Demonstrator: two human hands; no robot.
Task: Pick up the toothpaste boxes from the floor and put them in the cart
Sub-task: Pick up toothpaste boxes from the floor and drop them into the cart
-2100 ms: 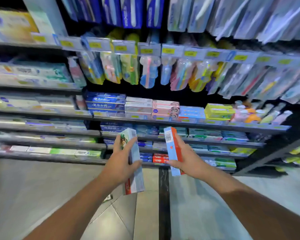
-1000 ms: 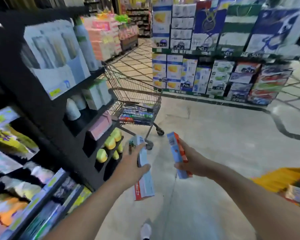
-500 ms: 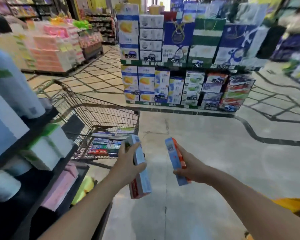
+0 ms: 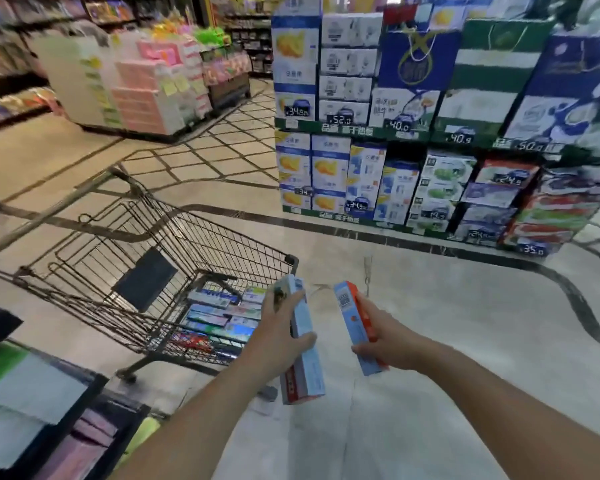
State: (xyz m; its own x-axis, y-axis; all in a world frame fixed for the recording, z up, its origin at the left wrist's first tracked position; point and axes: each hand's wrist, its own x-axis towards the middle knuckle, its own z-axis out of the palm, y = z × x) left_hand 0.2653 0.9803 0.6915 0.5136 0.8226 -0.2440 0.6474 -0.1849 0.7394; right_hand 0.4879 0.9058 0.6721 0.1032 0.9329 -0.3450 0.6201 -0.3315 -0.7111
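both bare forearms reach forward from the bottom edge, angling toward each other near the middle. the left hand (image 4: 279, 336) is raised with its back to the camera, fingers curled round a tall pale blue box (image 4: 303, 344) and thumb laid across the box's near face. the right hand (image 4: 383, 336) sits just beside it at about the same height, fingers wrapped behind a blue and orange box (image 4: 355, 325), thumb near its lower end. the hands are apart, not touching.

Pale tiled floor (image 4: 447, 341) carrying wire cart (image 4: 174, 237) at 9 o'clock; stacked carton display (image 4: 413, 174) standing at 12 o'clock.
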